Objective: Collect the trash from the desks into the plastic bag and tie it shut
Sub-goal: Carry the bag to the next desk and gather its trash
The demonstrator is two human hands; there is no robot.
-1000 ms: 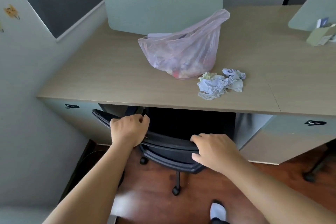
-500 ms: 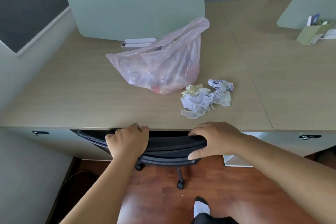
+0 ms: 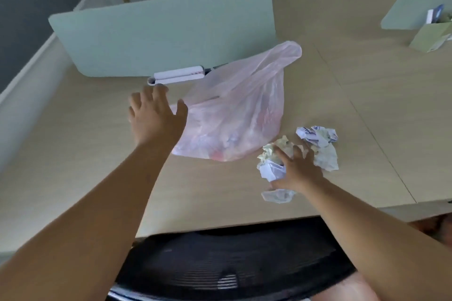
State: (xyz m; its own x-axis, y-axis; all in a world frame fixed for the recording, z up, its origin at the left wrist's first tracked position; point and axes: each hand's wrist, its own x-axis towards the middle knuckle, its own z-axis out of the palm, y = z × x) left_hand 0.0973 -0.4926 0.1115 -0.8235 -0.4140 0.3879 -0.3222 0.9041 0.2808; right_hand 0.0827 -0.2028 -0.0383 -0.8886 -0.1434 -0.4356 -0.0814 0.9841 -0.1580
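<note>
Two hands: left hand (image 3: 156, 117) fingers spread at translucent plastic bag (image 3: 234, 114); right hand (image 3: 297, 168) clutching crumpled paper (image 3: 272, 166).

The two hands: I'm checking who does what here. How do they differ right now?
The left hand is spread open beside the plastic bag, gripping nothing; the right hand is pressing down on the crumpled paper. The left reaches farther across the desk; the right stays nearer its front edge. Both are bare.
</note>
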